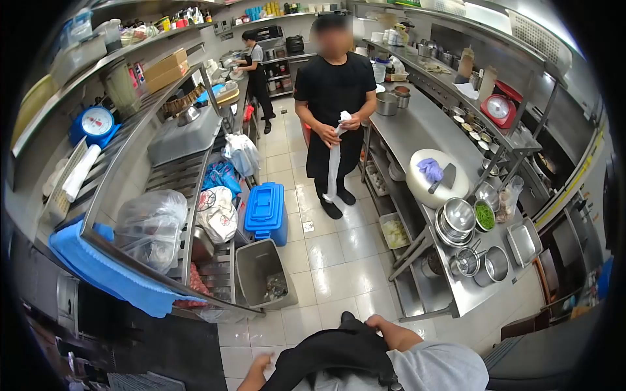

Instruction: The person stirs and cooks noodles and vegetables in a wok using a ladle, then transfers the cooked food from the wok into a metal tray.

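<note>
At the bottom of the head view my left hand [263,361] hangs low beside my black apron [319,352], above the tiled floor. Only its thumb side shows, small and foreshortened, so the fingers cannot be made out. On the other side of the apron is my right hand [375,321], close to the apron's edge; whether it touches the cloth I cannot tell. Its fingers are mostly hidden. A grey bin [266,267] with some refuse inside stands on the floor ahead of my left hand. To the right of my right hand is the steel worktable [473,287].
A person in black [336,91] stands in the aisle holding a long white cloth [334,166]. Another person [257,72] works farther back. A blue lidded bin [266,212] is by the left rack. Knife [444,178], purple glove [430,169], bowls [458,215] and pots occupy the worktable.
</note>
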Demonstrator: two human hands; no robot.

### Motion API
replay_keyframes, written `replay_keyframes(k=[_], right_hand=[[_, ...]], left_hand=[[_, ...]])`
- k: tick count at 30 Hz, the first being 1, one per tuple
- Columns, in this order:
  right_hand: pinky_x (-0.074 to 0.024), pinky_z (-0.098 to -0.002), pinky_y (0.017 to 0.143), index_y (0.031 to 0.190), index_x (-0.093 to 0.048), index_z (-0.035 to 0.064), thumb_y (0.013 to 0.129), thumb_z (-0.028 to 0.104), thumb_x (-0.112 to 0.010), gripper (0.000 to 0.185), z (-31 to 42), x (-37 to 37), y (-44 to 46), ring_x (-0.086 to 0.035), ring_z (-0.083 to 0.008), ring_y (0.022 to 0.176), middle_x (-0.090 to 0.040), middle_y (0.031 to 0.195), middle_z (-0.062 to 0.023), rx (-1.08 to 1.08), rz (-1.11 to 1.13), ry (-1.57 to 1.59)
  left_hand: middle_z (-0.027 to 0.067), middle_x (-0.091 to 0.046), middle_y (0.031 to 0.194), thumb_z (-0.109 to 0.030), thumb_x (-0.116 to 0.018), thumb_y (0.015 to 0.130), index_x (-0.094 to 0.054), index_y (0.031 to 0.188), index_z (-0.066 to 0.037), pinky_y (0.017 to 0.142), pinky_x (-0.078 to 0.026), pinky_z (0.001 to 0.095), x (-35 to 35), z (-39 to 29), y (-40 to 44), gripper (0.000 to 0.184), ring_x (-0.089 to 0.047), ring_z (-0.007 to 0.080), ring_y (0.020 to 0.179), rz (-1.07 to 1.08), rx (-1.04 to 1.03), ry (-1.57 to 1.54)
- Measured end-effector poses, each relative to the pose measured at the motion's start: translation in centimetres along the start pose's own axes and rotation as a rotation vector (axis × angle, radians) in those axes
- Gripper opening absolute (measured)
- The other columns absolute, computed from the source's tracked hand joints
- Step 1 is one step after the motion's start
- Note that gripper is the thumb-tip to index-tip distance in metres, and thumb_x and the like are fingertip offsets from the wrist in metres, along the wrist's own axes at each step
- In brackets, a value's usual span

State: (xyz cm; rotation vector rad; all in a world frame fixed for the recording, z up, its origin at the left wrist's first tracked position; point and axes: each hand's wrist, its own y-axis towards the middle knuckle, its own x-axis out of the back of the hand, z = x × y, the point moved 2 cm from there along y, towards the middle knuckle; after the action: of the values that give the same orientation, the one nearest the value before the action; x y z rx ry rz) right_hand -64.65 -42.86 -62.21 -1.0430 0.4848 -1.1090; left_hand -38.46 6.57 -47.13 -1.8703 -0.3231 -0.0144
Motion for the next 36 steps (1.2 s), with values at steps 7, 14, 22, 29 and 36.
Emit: replay_keyframes(k=[7,14,22,29,36], right_hand=[[-0.0558,-0.0382,0.054,0.097,-0.064,-0.0059,0.089,0.026,-0.045,0.038,7.2,12.7,-5.4,-0.069,-0.0246,0.07,-0.069,0.092,-0.0173,-0.21,-0.242,0.28],[-0.0557,-0.0384,0.053,0.094,-0.064,-0.0059,0.086,0.023,-0.044,0.036,8.3,17.7,-2.2,-0.068,-0.0231,0.067,-0.068,0.087,-0.0165,-0.329,-0.187,-0.003],[-0.0526,-0.0392,0.048,0.084,-0.065,-0.0069,0.085,0.023,-0.044,0.036,16.1,14.1,-2.2,-0.066,-0.0274,0.06,-0.066,0.076,-0.019,-0.145,-0.222,0.209],[-0.0541,-0.0454,0.056,0.091,-0.069,-0.0036,0.09,0.032,-0.039,0.047,16.2,9.0,-0.2,-0.066,-0.0317,0.063,-0.067,0.076,-0.0197,-0.24,-0.15,0.058],[-0.0546,-0.0421,0.058,0.082,-0.072,-0.0004,0.084,0.039,-0.053,0.044,17.2,8.0,-3.5,-0.066,-0.0291,0.06,-0.069,0.075,-0.0185,-0.223,-0.321,0.296]], left_hand=[[0.0178,-0.062,0.088,-0.035,-0.063,0.088,-0.06,0.11,-0.001,0.056,-0.048,0.0406,-7.5,2.4,1.6,0.04,-0.061,0.0296,0.067,-0.191,0.219,-0.499],[0.015,-0.061,0.087,-0.033,-0.061,0.09,-0.055,0.113,-0.001,0.059,-0.047,0.0451,-1.2,-5.3,4.7,0.04,-0.064,0.031,0.07,-0.405,0.169,-0.761],[0.0088,-0.06,0.083,-0.03,-0.064,0.088,-0.053,0.115,-0.005,0.051,-0.045,0.0393,7.3,-10.5,6.1,0.038,-0.064,0.0243,0.065,-0.458,0.01,-0.598],[0.0086,-0.06,0.086,-0.028,-0.063,0.09,-0.05,0.117,-0.008,0.058,-0.049,0.0435,10.0,-9.0,8.5,0.035,-0.065,0.0275,0.071,-0.259,-0.108,-0.262],[0.0079,-0.06,0.086,-0.029,-0.063,0.091,-0.05,0.115,-0.01,0.056,-0.05,0.0427,13.9,-11.5,13.0,0.033,-0.064,0.0267,0.071,-0.076,-0.133,-0.025]])
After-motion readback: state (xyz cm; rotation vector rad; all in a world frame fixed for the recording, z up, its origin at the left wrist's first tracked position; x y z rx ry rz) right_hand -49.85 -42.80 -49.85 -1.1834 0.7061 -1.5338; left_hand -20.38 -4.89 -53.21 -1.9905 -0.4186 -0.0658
